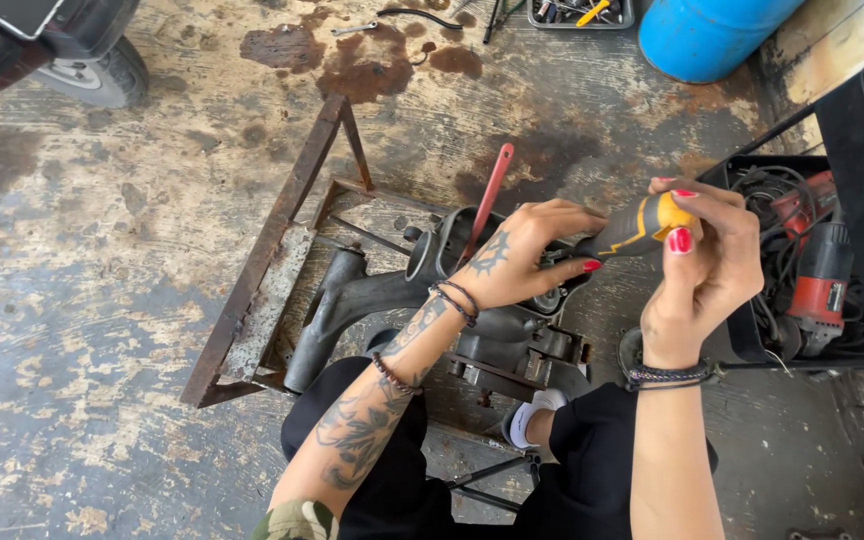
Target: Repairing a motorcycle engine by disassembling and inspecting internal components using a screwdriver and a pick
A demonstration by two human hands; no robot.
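- The right hand (pixel 707 265) wraps its fingers round the yellow-and-black handle of a screwdriver (pixel 632 228), thumb and fingertips closed on the butt end; the tool slants down and left toward the engine casing (pixel 497 325)
- The left hand (pixel 522 255) lies over the top of the casing, fingers curled about the dark front part of the screwdriver where it meets the metal; the tip itself is hidden under the fingers
- The grey casing sits on the floor between the person's knees, partly resting on a rusty steel frame (pixel 272 250); a red-handled tool (pixel 487 200) stands up out of the casing just behind the left hand
- To the right, touching nothing held, a black crate (pixel 857 150) holds a red power tool (pixel 820 280) and coiled cable; a blue drum (pixel 707 35) stands at the top edge; oil stains mark the concrete floor (pixel 92 330)
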